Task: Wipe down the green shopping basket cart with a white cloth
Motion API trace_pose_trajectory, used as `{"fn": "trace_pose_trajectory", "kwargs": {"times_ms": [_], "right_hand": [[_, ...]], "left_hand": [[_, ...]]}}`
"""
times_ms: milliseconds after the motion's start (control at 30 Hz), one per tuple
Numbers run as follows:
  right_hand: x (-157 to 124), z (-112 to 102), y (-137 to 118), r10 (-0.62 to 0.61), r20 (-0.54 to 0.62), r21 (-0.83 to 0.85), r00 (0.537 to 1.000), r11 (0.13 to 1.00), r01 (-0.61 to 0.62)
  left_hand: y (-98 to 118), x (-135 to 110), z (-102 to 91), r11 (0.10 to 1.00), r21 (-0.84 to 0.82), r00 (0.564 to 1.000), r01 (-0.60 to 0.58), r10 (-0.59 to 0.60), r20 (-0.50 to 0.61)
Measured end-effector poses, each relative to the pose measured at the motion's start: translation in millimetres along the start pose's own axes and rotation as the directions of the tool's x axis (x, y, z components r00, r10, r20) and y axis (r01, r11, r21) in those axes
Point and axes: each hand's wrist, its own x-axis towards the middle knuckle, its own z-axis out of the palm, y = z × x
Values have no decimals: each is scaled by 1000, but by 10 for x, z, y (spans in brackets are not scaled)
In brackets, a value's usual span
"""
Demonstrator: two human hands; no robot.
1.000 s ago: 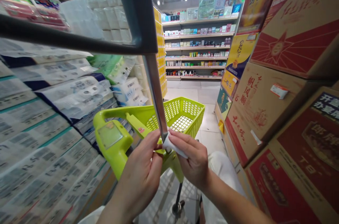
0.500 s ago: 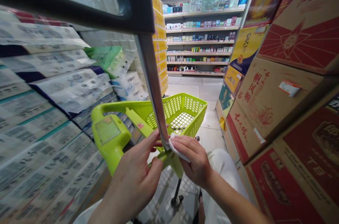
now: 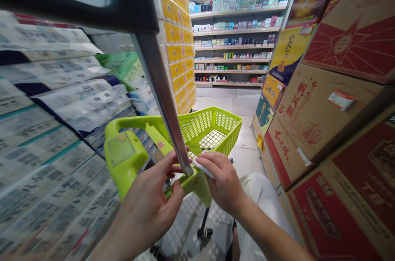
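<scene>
Grip: right hand (image 3: 224, 185) has its fingers bent over a white wipe (image 3: 203, 167), holding it down on the edge of the green cart (image 3: 236, 131), just beside the foot of a metal post (image 3: 165, 92). Left hand (image 3: 143, 195): thumb and fingers apart; fingers reach behind the post, thumb near the cart's green edge. Cannot tell whether the left fingertips touch the metal.

Wipe: plain white, soft-looking, folded or bunched; mostly covered by the right fingers, a pale strip showing along their left side. Print or wetness cannot be made out.

Post: bare metal, grey, flat-sided, with a dull sheen and darker streaks along its length. Leans in view from upper left to lower right; upper end enters a thick dark frame (image 3: 135, 2), lower end seats in the green plastic.

Cart: bright yellow-green, glossy. Basket walls and floor pierced in a grid; pale floor tiles visible through the openings. Rounded handle section at left carries a dull rectangular panel (image 3: 120, 150); a small reddish sticker (image 3: 161, 144) sits on the bar beside it. Below, a dark leg ends in a caster (image 3: 203, 234).

Surroundings: yellow packs (image 3: 180, 63) stacked behind the post; cartons (image 3: 321, 105) at right.
</scene>
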Motion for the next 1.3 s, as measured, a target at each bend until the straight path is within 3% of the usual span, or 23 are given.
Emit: {"fn": "trace_pose_trajectory", "kwargs": {"times_ms": [167, 333, 467, 667, 767, 1167, 1300], "right_hand": [[51, 49, -189, 99, 119, 39, 988, 994, -104], [5, 120, -279, 99, 108, 84, 989, 991, -108], [-26, 48, -275, 101, 93, 97, 991, 989, -110], [-19, -166, -371, 53, -130, 3, 990, 999, -53], [1, -196, -416, 11, -178, -35, 984, 999, -17], [40, -189, -401, -83, -139, -96, 987, 993, 70], [36, -190, -332, -81, -78, -78, 994, 994, 75]], "left_hand": [[-74, 5, -18, 998, -12, 995, 67, -66, 71], [-154, 11, -3, 974, 175, 975, 141, -167, 144], [-194, 12, -13, 969, 154, 954, 193, -222, 202], [-200, 24, -56, 968, 119, 957, 220, -238, 168], [-203, 27, -70, 968, 131, 959, 215, -234, 160], [-198, 34, -105, 968, 138, 952, 210, -235, 196], [-232, 13, -113, 968, 153, 952, 198, -228, 206]]}}
